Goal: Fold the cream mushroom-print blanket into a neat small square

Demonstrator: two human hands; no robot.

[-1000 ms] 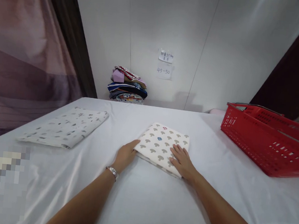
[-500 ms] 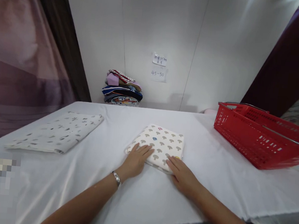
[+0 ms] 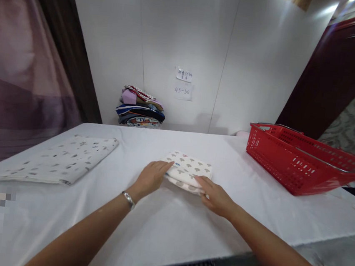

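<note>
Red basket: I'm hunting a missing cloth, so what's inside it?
The red basket sits on the white table, right of the hands. Through its slotted wall and over the rim, nothing shows inside. The near wall hides its floor, so a flat cloth could lie there unseen.

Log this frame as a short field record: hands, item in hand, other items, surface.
left hand: on the near left edge of the mushroom-print cloth, fingers on top
right hand: at the cloth's near right corner
cloth state: folded small, layers stacked
surface: white-covered table
left of it: flat folded speckled cloth
right: red basket
far wall: pile of folded clothes, paper notes
</note>
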